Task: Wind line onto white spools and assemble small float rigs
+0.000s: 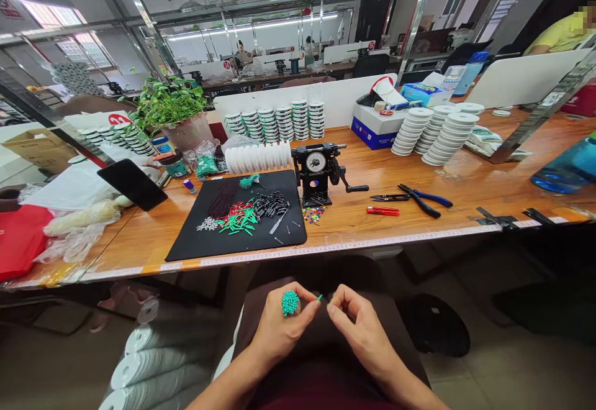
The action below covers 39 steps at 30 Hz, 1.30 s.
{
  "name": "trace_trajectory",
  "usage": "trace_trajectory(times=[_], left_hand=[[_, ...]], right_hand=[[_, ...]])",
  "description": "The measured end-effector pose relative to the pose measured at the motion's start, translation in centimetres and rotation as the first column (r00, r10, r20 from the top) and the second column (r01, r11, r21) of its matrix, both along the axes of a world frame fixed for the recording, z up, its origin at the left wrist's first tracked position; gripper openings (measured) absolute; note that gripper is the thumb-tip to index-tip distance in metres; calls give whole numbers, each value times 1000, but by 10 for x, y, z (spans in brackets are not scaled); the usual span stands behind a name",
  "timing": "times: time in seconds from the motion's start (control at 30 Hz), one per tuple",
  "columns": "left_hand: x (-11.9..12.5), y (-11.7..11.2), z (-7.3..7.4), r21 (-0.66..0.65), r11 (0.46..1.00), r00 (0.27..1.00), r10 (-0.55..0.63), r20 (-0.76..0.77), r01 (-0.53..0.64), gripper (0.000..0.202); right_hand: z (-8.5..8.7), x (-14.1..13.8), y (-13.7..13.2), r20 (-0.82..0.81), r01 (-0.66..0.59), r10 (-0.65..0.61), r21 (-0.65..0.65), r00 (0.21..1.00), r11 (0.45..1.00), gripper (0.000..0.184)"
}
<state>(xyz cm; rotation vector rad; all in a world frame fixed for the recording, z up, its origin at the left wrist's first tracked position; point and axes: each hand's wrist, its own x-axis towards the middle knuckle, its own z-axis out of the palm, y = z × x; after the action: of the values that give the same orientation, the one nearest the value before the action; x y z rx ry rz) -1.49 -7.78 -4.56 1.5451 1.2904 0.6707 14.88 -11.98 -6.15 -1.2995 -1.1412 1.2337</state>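
Above my lap, my left hand point(282, 323) is closed around a bundle of thin pieces with round green heads point(290, 303). Between its thumb and forefinger it also pinches a small green tube point(320, 297). A little to the right, my right hand point(354, 320) is pinched shut close to that tube; whatever lies between its fingertips is too small to make out. On the table, a black mat point(186, 227) carries green tubes point(241, 218), red tubes, black pieces point(272, 204), dark cords point(223, 199), small silvery parts and a clump of green-headed pieces point(249, 181).
A hand-cranked counter point(317, 163) stands behind the mat's right side. Pliers point(426, 202), tweezers point(390, 198) and a red tool point(382, 211) lie farther right. Stacked white spools point(449, 140), a phone point(133, 181) and a potted plant point(170, 109) surround the work area.
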Motion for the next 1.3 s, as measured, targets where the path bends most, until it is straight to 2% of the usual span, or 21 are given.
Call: trace_trajectory(times=[0.17,0.5,0.7,0.83,0.93,1.13,1.2,1.3], left_hand=[[0,-2,1,28,999,1000,-16,-23,16,23],[-2,-4,5,176,979,991,-81,-109,99,22],[-5,-4,3,258,956,984,-101,-147,137,19],[-5,-2,3,213,970,992,-99,-82,114,24],[-3,0,4,168,981,996,-93,-15,94,29],[1,7,10,77,996,997,-39,69,34,31],[1,9,13,37,999,994,-26,108,22,30],[2,10,15,-1,1000,987,-31,158,31,31]], right_hand=[[-4,-1,1,-20,6,-6,-19,1000,1000,30],[-6,0,3,20,47,-47,-9,999,999,38],[-9,2,3,-115,-15,8,-60,993,998,44],[-12,1,4,-134,-10,3,-53,991,999,45],[-12,0,3,-102,-52,46,-52,994,997,44],[-5,7,5,78,-104,101,36,992,994,25],[-3,8,6,5,-153,152,54,988,987,18],[-3,7,8,-201,-199,196,4,960,980,25]])
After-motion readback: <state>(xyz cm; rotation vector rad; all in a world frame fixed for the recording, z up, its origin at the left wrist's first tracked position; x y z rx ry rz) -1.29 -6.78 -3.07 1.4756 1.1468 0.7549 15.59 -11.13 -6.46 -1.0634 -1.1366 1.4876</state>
